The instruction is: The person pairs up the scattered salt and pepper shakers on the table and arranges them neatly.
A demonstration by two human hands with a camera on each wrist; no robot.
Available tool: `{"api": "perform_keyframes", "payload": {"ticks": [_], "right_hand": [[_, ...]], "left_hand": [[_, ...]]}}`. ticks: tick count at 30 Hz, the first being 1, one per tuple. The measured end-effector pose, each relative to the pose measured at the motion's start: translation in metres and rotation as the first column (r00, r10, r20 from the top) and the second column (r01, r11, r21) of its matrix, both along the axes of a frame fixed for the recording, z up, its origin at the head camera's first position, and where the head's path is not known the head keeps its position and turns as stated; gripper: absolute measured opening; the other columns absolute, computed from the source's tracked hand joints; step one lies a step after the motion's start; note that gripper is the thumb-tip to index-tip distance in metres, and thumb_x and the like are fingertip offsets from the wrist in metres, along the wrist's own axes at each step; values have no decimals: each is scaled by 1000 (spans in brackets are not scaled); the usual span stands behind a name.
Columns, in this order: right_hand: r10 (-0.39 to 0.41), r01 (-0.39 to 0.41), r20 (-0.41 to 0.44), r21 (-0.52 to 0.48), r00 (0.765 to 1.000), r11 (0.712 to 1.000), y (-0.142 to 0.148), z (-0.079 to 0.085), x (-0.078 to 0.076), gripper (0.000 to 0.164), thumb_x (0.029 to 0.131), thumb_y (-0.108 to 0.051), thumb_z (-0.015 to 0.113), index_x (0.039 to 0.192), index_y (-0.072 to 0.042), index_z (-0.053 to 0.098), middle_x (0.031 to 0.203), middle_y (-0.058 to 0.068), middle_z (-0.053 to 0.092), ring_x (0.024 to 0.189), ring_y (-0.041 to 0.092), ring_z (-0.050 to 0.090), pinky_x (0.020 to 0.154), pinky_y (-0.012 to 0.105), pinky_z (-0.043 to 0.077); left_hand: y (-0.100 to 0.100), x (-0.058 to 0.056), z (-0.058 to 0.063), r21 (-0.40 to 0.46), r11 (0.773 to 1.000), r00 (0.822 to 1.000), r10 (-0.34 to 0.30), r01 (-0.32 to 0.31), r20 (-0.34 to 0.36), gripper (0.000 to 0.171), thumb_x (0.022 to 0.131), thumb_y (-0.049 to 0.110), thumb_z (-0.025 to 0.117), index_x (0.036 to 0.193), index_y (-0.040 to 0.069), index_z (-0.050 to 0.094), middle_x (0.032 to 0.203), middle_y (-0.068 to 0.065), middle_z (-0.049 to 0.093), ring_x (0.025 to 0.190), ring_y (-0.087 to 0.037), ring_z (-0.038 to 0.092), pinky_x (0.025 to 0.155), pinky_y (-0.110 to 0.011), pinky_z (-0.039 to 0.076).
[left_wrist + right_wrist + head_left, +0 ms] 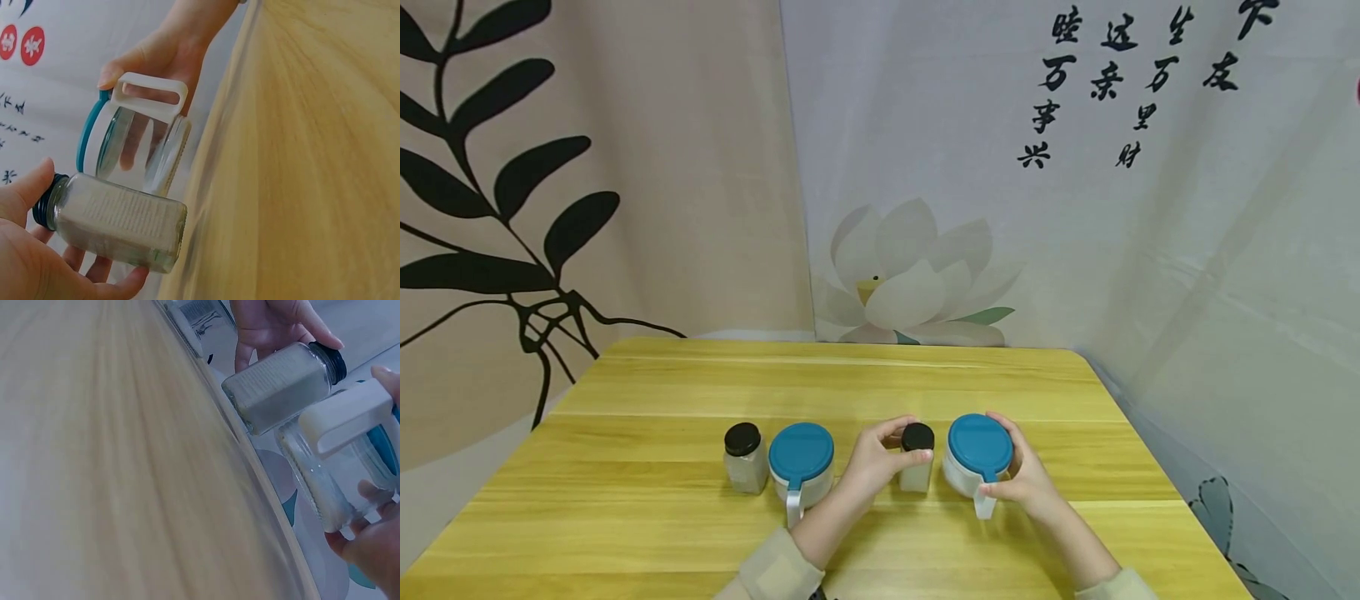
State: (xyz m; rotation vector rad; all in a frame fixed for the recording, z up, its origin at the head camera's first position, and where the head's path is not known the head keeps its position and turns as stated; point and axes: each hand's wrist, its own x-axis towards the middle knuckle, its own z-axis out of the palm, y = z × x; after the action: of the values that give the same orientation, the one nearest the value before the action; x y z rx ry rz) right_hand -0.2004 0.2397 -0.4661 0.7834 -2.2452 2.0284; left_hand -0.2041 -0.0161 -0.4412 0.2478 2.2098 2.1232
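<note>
My left hand (874, 457) grips a square glass jar (122, 219) with a black screw lid, thumb on the near side by the lid and fingers behind. Pale contents and rows of small print show through its glass. With my right hand (1026, 479) I hold a clear glass pot (325, 487) with a blue lid (980, 443) and a white handle (153, 94). The thumb lies at the top of the handle, and the fingers wrap the far side of the glass. Both vessels are upright, side by side, a small gap between them in the head view.
Left of my hands, a second black-lidded jar (746, 471) and a second blue-lidded pot (801, 454) with a handle stand close together on the wooden table (647, 517). My left forearm passes close by that pot's handle. Printed curtains (925, 167) hang behind the table.
</note>
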Motion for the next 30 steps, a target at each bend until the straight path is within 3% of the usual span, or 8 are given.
{"api": "perform_keyframes", "payload": {"ticks": [13, 21, 30], "right_hand": [[-26, 26, 30, -13, 999, 1000, -2, -4, 0, 96, 67, 4, 80, 146, -1, 26, 133, 12, 50, 116, 17, 52, 96, 26, 35], [-33, 34, 57, -21, 998, 999, -2, -5, 2, 97, 68, 2, 81, 146, 2, 24, 133, 17, 49, 117, 17, 51, 98, 24, 33], [-49, 49, 60, 3, 997, 999, -3, -6, 3, 98, 68, 4, 81, 146, 4, 22, 136, 20, 47, 118, 17, 51, 101, 54, 24]], "left_hand": [[1, 0, -4, 14, 1000, 1000, 11, -11, 16, 49, 72, 12, 85, 118, 11, 68, 104, -6, 64, 99, -26, 55, 75, -32, 51], [1, -1, -6, 11, 1000, 1000, 18, -18, 19, 49, 72, 12, 85, 118, 11, 68, 105, -6, 64, 99, -25, 55, 76, -33, 50], [1, -1, -7, 10, 1000, 1000, 22, -23, 21, 49, 72, 12, 85, 118, 11, 68, 104, -5, 64, 99, -25, 55, 77, -33, 51]]}}
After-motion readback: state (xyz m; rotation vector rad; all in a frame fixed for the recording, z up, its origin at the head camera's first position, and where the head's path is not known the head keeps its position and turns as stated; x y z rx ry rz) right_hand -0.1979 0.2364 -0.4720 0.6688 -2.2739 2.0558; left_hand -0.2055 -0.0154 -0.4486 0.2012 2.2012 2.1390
